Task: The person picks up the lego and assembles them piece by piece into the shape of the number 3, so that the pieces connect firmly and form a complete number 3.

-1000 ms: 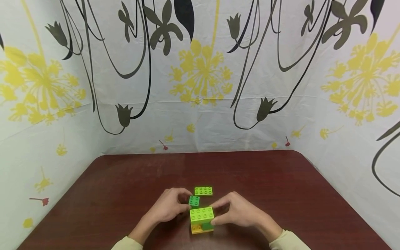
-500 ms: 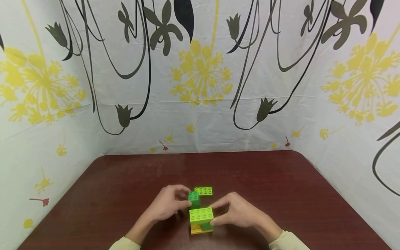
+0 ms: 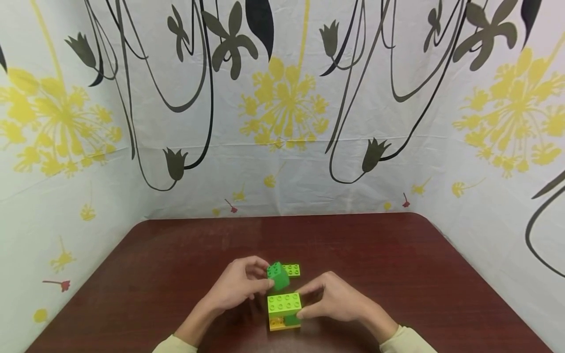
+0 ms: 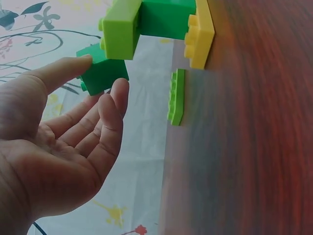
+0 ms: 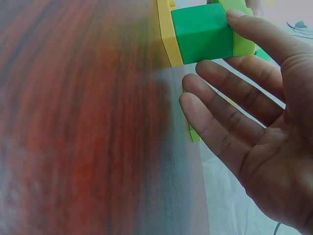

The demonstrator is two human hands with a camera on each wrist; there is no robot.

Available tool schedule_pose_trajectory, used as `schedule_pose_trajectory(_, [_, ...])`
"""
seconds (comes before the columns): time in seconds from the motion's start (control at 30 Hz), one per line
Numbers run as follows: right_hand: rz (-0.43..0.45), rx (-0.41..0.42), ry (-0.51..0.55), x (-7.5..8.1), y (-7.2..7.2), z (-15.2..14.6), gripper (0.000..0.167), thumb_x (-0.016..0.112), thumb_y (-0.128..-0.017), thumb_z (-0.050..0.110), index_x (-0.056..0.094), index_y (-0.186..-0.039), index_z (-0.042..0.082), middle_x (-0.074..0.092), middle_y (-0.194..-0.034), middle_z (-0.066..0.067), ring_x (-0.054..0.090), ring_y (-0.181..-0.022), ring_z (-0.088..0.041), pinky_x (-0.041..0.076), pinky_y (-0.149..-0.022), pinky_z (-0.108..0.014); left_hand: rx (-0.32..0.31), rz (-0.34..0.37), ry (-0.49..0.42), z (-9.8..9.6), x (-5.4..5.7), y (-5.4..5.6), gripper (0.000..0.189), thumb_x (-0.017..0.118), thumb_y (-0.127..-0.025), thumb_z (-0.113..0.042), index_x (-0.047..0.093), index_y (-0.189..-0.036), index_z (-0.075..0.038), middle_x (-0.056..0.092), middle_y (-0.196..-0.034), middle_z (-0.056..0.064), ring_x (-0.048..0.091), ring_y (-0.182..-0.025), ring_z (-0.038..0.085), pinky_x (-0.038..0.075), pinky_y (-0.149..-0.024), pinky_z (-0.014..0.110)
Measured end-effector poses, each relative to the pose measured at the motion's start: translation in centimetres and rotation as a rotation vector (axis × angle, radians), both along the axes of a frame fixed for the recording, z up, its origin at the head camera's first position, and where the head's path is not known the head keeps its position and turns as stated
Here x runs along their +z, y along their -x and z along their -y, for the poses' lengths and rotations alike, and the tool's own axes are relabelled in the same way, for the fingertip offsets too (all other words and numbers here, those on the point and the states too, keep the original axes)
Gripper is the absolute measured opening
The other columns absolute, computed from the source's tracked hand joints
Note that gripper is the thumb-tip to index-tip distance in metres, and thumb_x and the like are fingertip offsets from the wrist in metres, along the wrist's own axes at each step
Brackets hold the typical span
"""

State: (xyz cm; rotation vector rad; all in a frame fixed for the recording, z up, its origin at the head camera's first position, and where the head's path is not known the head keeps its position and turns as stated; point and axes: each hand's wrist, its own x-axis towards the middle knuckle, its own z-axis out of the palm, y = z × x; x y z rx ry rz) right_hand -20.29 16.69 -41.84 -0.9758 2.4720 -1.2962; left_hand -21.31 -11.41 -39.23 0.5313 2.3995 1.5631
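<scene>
My left hand (image 3: 236, 288) pinches a green toy building brick (image 3: 280, 277) between thumb and fingertips, raised off the table and tilted. Just in front of it stands a small stack: a yellow plate (image 3: 276, 323) at the bottom, a green brick (image 5: 203, 34) on its right part, and a lime brick (image 3: 284, 304) across the top. Under the lime brick's left part there is a gap, seen in the head view. My right hand (image 3: 337, 297) grips the stack's right side with thumb and fingers; in the right wrist view the other fingers are spread.
A flat lime plate (image 4: 177, 98) with studs lies on the dark red-brown table (image 3: 375, 255) behind the stack, partly covered by the raised brick in the head view. A patterned white cloth (image 3: 282, 186) surrounds the table's back and sides.
My left hand has lifted the green brick from behind the stack, moving it up and slightly right, and has tilted it. My right hand and the stack have stayed practically still.
</scene>
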Motion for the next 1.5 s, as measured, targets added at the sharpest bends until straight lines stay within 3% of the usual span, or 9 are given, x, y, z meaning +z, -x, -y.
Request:
schedule_pose_trajectory(0.43, [-0.015,-0.002,-0.012,0.0,0.0,0.0,0.029,0.088,-0.087,0.037,0.084,-0.112,0.023,0.081,-0.102,0.011,0.076,-0.091,-0.006,0.06,-0.077,-0.022,-0.015,-0.029,-0.016,-0.3,0.5,-0.4,0.038,0.082,-0.091,-0.028,0.07,-0.12,-0.007,0.075,-0.099,0.005,0.073,-0.079,0.024,0.057,-0.061,0.04])
schedule_pose_trajectory(1.0, [-0.021,-0.002,-0.01,-0.1,0.1,0.1,0.027,0.088,-0.086,0.036,0.085,-0.111,0.024,0.081,-0.101,0.011,0.076,-0.091,-0.006,0.06,-0.077,-0.022,-0.059,-0.079,0.001,-0.5,0.9,-0.9,0.036,0.084,-0.089,-0.027,0.07,-0.116,-0.008,0.073,-0.098,0.005,0.067,-0.076,0.017,0.056,-0.058,0.034])
schedule_pose_trajectory(1.5, [-0.027,0.003,-0.016,-0.1,0.1,0.2,0.026,0.088,-0.087,0.037,0.084,-0.11,0.026,0.081,-0.101,0.013,0.075,-0.092,-0.006,0.059,-0.079,-0.021,-0.104,-0.17,0.076,-0.5,1.2,-1.1,0.029,0.086,-0.089,-0.032,0.07,-0.107,-0.015,0.073,-0.095,-0.003,0.069,-0.09,0.012,0.054,-0.075,0.027])
